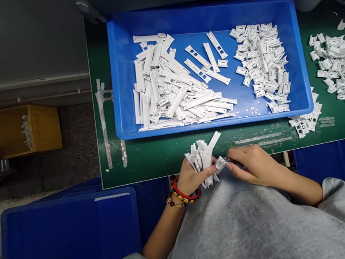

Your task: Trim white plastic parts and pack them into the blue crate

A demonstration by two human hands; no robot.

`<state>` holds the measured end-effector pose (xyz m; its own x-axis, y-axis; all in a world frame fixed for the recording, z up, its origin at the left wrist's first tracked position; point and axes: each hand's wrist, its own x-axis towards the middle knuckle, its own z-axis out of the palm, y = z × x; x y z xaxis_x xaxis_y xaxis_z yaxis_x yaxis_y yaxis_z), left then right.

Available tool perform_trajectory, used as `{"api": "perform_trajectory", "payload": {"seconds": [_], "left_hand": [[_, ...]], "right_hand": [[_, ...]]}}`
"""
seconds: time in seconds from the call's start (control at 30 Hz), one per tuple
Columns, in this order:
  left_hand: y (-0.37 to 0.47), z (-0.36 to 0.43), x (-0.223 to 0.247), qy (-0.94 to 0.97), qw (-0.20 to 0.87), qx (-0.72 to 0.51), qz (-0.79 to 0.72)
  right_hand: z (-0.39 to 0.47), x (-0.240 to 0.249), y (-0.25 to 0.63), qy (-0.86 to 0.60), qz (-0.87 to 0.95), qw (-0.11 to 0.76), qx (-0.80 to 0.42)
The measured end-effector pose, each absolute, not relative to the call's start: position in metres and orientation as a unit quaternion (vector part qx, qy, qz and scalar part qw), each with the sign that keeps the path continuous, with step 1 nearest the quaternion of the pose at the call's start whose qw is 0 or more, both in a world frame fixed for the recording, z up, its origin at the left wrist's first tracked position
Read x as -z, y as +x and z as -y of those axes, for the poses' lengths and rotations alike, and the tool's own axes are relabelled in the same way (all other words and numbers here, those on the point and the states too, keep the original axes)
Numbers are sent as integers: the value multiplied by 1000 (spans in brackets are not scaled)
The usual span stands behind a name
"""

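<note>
My left hand (pixel 193 178), with a red ring and beaded bracelets at its wrist, is closed around a bundle of long white plastic parts (pixel 205 157) at the table's front edge. Between its thumb and fingers a small white part (pixel 220 164) sticks out to the right. My right hand (pixel 251 164) pinches a thin metal tool, whose tip meets that small part; most of the tool is hidden by the fingers. Beyond both hands lies a blue tray (pixel 209 125) with a heap of long white parts (pixel 170 84) on its left and short white parts (pixel 265 65) on its right.
More short white parts (pixel 340 66) are piled on the green table (pixel 163 157), right of the tray, with another small pile (pixel 305 124) by its front corner. A yellow bin (pixel 44 127) stands at the left. A blue container (pixel 69 241) is at lower left.
</note>
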<state>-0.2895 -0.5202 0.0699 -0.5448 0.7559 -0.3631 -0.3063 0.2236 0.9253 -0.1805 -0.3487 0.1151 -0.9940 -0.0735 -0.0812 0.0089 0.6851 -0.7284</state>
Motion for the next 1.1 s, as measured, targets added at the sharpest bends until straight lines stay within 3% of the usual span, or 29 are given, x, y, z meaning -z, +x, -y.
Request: {"api": "perform_trajectory", "payload": {"seconds": [0.4,0.6,0.8,1.1], "left_hand": [[-283,525,-58,149,449,-582,-661],[-279,526,-52,124,467,-579,-657],[-276,524,-53,58,486,-586,-646],[-274,518,-51,-91,517,-630,-572]], "right_hand": [[342,-105,-186,-39,-900,131,413],[334,-102,-190,-57,-830,213,513],[332,-94,-192,-46,-850,208,482],[321,-76,-198,-121,-792,243,546]]}}
